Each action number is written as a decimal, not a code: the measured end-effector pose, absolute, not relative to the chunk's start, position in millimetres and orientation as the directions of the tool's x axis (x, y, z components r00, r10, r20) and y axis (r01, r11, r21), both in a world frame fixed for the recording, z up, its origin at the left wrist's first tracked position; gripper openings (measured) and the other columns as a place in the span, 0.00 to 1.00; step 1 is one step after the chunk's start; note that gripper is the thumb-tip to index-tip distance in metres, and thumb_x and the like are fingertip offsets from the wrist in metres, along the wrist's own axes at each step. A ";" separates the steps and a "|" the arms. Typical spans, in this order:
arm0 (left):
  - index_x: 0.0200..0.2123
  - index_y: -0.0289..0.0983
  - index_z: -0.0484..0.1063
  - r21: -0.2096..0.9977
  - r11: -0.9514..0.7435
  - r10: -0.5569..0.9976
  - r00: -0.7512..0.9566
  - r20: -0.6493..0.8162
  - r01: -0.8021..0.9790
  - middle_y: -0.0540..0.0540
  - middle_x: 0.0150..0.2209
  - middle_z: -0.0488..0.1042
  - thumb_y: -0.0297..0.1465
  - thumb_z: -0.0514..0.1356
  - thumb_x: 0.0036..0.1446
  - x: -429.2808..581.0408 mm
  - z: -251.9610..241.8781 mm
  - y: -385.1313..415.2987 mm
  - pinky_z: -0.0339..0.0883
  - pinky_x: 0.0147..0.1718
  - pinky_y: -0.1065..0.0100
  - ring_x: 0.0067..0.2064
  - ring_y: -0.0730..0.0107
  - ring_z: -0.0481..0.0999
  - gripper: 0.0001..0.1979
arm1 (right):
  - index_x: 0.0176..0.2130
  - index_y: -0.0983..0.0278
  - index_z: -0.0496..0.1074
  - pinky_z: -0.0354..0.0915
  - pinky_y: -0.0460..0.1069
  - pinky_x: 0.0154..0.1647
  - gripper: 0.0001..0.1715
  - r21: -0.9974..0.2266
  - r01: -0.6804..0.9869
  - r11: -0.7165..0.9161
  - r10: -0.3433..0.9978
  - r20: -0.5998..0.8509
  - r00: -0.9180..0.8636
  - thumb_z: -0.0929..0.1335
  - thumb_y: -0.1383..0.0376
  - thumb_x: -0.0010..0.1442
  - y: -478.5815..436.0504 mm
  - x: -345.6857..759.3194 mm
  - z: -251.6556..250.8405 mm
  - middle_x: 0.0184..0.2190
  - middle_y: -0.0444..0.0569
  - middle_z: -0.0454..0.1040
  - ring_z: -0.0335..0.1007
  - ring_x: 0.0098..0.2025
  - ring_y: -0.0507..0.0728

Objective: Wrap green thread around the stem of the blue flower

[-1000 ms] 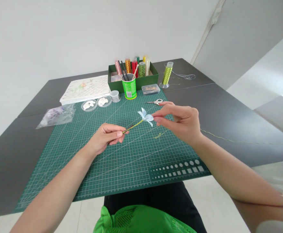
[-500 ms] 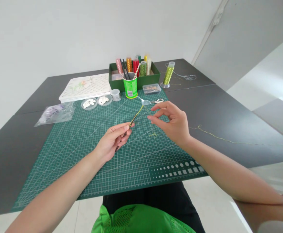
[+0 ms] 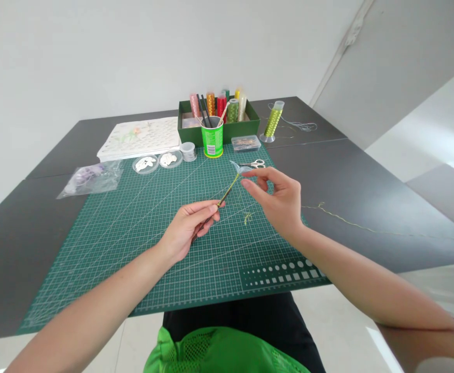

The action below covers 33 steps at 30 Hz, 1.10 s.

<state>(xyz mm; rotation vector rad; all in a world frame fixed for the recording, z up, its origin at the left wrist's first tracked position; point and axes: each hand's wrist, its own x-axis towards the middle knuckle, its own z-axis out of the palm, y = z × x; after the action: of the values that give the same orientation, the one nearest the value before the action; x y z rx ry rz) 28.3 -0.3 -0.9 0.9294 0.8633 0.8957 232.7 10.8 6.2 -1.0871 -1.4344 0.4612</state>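
Above the green cutting mat (image 3: 126,233), my left hand (image 3: 188,230) pinched the lower end of the stem (image 3: 230,187), which slanted up to its pale flower (image 3: 238,167) near the scissors (image 3: 255,164). My right hand (image 3: 279,199) was loose, thumb and forefinger parted just beside the petals.

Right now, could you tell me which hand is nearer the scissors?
Right hand: it sits just short of the scissors; the left hand pinches the flower stem farther back.
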 end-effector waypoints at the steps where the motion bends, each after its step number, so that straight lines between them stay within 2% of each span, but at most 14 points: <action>1: 0.39 0.35 0.85 0.915 0.317 0.904 0.371 -0.212 -0.249 0.50 0.26 0.73 0.37 0.73 0.54 29.1 -1.3 -1.2 0.47 0.16 0.77 0.22 0.82 0.59 0.13 | 0.36 0.60 0.81 0.59 0.50 0.32 0.02 -0.804 0.349 0.481 0.813 0.558 0.166 0.75 0.66 0.60 10.7 231.6 5.9 0.21 0.37 0.58 0.58 0.25 0.50; 8: 0.40 0.35 0.85 0.915 0.329 0.901 0.367 -0.230 -0.232 0.50 0.27 0.74 0.37 0.73 0.54 31.9 -1.8 -5.2 0.47 0.16 0.77 0.22 0.83 0.61 0.13 | 0.32 0.63 0.80 0.55 0.49 0.31 0.04 -0.802 0.364 0.474 0.795 0.568 0.214 0.74 0.69 0.60 10.4 226.8 2.2 0.20 0.36 0.58 0.56 0.24 0.48; 18: 0.40 0.34 0.86 0.886 0.354 0.908 0.337 -0.248 -0.301 0.50 0.26 0.73 0.37 0.75 0.51 30.9 -3.0 -2.7 0.49 0.16 0.79 0.22 0.84 0.60 0.15 | 0.31 0.62 0.78 0.56 0.49 0.33 0.06 -0.746 0.406 0.527 0.752 0.632 0.185 0.72 0.70 0.61 12.2 231.9 3.9 0.22 0.38 0.59 0.58 0.27 0.50; 28: 0.41 0.34 0.85 0.871 0.365 0.904 0.351 -0.246 -0.329 0.51 0.26 0.73 0.36 0.75 0.51 27.6 -4.9 0.2 0.51 0.15 0.81 0.21 0.85 0.60 0.15 | 0.29 0.62 0.70 0.56 0.50 0.35 0.08 -0.763 0.397 0.510 0.777 0.607 0.167 0.69 0.69 0.61 16.5 239.0 8.0 0.24 0.40 0.61 0.58 0.29 0.51; 33: 0.40 0.33 0.85 0.865 0.383 0.889 0.383 -0.250 -0.325 0.51 0.26 0.73 0.35 0.75 0.52 25.6 -5.4 2.2 0.50 0.15 0.81 0.21 0.85 0.60 0.14 | 0.30 0.63 0.71 0.56 0.50 0.34 0.06 -0.802 0.366 0.472 0.804 0.562 0.195 0.68 0.67 0.61 20.7 244.0 6.9 0.25 0.41 0.62 0.58 0.29 0.51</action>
<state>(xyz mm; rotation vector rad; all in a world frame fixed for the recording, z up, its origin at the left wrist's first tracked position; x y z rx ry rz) 25.6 2.2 -5.4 0.8231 0.8229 0.8968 244.0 20.7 6.9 -1.1128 -1.4069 0.4179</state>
